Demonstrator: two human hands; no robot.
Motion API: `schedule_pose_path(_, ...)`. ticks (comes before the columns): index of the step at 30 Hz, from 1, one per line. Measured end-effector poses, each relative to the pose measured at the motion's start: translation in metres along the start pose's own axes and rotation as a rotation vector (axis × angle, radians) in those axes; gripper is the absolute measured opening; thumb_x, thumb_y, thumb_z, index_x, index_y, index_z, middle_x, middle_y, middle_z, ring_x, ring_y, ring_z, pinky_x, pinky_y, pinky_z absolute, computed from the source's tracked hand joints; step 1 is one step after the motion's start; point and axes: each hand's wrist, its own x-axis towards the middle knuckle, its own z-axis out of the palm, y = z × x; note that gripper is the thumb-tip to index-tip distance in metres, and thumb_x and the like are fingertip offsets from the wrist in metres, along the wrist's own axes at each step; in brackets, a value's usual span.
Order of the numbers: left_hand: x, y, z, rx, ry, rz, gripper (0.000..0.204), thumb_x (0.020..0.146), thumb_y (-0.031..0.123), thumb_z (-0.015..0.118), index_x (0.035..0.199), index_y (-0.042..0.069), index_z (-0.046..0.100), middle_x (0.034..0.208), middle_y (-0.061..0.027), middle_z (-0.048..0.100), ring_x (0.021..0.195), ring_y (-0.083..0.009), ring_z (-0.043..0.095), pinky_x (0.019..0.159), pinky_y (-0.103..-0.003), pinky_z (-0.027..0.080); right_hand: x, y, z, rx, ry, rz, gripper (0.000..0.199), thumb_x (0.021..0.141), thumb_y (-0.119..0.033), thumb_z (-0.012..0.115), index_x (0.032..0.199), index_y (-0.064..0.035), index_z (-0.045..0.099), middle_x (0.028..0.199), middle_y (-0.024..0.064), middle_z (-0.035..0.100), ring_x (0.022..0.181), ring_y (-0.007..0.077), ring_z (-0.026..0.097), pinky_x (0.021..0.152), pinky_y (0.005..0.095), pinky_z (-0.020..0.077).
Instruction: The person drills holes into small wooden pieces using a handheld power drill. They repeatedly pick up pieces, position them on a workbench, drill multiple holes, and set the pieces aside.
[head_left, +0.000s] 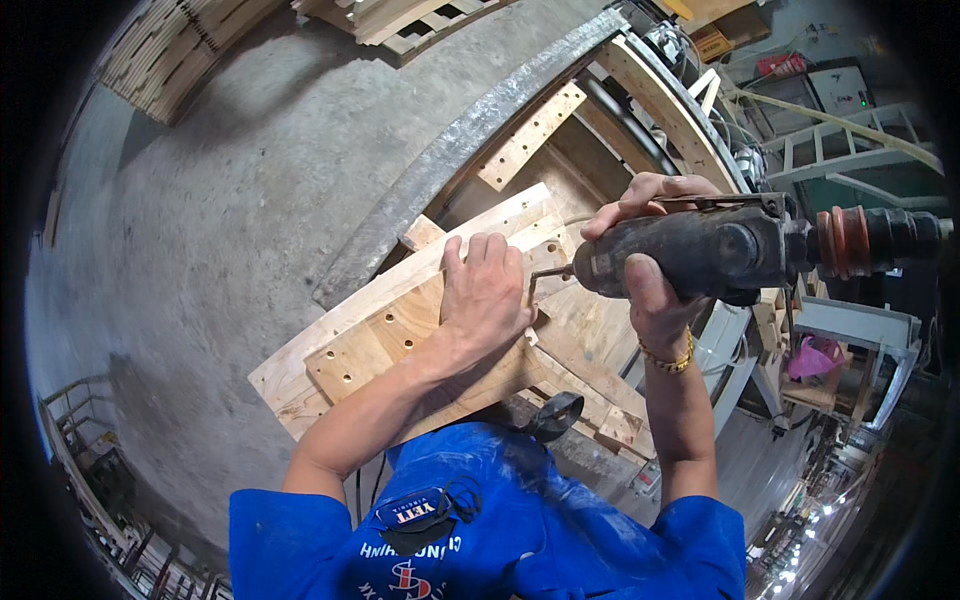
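Observation:
My right hand (662, 312) is wrapped round the dark body of a power drill (690, 250), held level above the work. A thin, bent metal bit (550, 272) sticks out of its nose, its tip beside my left thumb and close to the wood. My left hand (482, 295) lies across a wooden board (375, 335) with round holes, fingers together and bent over its far side. Under that board is a longer, paler board (285, 385). Whether the bit touches the wood, I cannot tell.
A grey metal-edged frame (430, 170) curves round the far side of the work, with a drilled wood strip (530, 135) inside it. Stacked timber (175, 50) stands far left on the concrete floor. A pink bag (815, 357) and metal racks are at right.

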Motion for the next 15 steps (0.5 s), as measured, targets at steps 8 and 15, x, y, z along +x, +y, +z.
schedule_pose_path(8,0.0,-0.002,0.001,-0.008,0.057,0.067,0.045,0.05,0.026,0.073,0.084,0.002,0.055,0.087,-0.0111,0.047,0.091,-0.0256,0.045,0.083,-0.041,0.03,-0.015,0.001,-0.001,-0.087,0.015,-0.034,0.061,0.074,-0.015,0.068,0.123,-0.0059,0.033,0.096,0.0113,0.047,0.08,0.0241,0.06,0.07,0.0344,0.0518)
schedule_pose_path(15,-0.001,-0.001,0.002,-0.002,0.072,0.083,0.045,0.05,0.026,0.073,0.083,0.002,0.054,0.087,-0.0111,0.046,0.09,-0.026,0.045,0.082,-0.04,0.031,-0.02,0.002,-0.007,-0.109,0.026,0.002,0.058,0.071,-0.015,0.068,0.117,-0.0014,0.034,0.096,0.0112,0.046,0.081,0.0216,0.06,0.069,0.0323,0.0514)
